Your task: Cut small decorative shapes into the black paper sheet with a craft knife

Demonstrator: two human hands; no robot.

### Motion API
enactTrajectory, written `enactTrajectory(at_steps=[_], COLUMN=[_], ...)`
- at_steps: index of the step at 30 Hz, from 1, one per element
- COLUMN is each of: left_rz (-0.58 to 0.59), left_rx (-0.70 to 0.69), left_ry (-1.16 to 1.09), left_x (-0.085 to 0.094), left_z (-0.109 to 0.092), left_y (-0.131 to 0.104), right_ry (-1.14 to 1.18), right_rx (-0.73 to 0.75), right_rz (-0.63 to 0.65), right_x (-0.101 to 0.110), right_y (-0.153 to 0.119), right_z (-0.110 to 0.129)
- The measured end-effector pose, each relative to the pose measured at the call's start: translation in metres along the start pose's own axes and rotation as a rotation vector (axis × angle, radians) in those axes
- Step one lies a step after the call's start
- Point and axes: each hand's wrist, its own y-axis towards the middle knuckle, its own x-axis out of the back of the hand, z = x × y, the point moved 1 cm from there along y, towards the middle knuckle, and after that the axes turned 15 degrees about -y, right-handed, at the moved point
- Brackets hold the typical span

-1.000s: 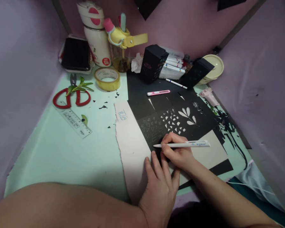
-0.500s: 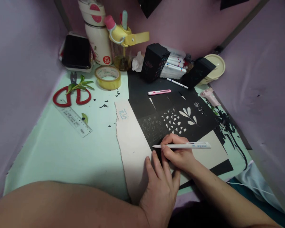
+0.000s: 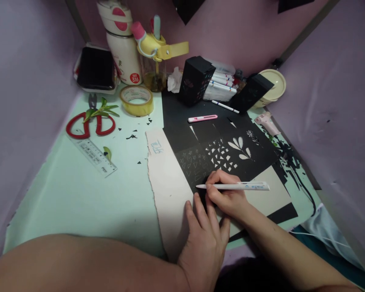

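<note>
R hand (image 3: 229,200) is curled shut in a writing grip round a slim white plastic pen w/ blue lettering (image 3: 252,185), fingers near the tip, barrel slanting low across the hand. L hand (image 3: 204,241) lies palm down, fingers loosely spread, nothing gripped, fingertips just below the pen tip, partly on a white paper strip w/ a torn L edge (image 3: 161,182).

Pen tip is at the L edge of a black paper sheet w/ faint drawn outlines (image 3: 200,164), nearer side of the bench (image 3: 109,211); can't tell if it's pressing or just above. Step in hand is prob drawing small shapes: rows of outlined stars, triangles etc. sit just past the pen, uncut, while small cut-out shapes (image 3: 220,154) and a white leaf-sprig cut-out (image 3: 240,149) are to their R.

Next stroke, I'd judge, calls for a light, controlled tip, w/ L hand bracing the paper & its fingers clear of the line. Small pink-and-white plastic cutter (image 3: 202,118) lies apart, beyond the outlines; red-handled scissors (image 3: 106,130) and clear plastic ruler (image 3: 97,156) are well off to L, neither hand near them
</note>
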Motion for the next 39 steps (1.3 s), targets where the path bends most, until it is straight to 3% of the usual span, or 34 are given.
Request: enactTrajectory(at_steps=[5,11,15,22,28,34,39], left_rz=[-0.009,-0.086,-0.11,-0.106,-0.092,-0.096,-0.097], left_rx=[-0.006,-0.079,-0.123,-0.082,-0.033,-0.042,-0.04], left_ry=[0.012,0.046,0.074,0.086,0.047,0.042,0.068], left_x=[0.002,0.002,0.001,-0.001,-0.001,0.0,0.002], left_z=[0.001,-0.001,-0.002,-0.003,-0.002,-0.001,-0.001], left_y=[0.0,-0.006,-0.01,-0.012,-0.009,-0.007,-0.004], right_ry=[0.042,0.238,0.227,0.154,0.08,0.054,0.008], right_rx=[0.009,0.043,0.034,0.03,-0.061,-0.128,-0.075], right_rz=[-0.017,-0.345,-0.405,-0.397,-0.389,-0.124,-0.071], right_x=[0.001,0.007,0.008,0.009,0.011,0.016,0.012], right_y=[0.0,0.002,0.004,0.002,0.0,-0.007,-0.011], right_z=[-0.001,-0.003,-0.003,-0.005,-0.004,0.004,0.004])
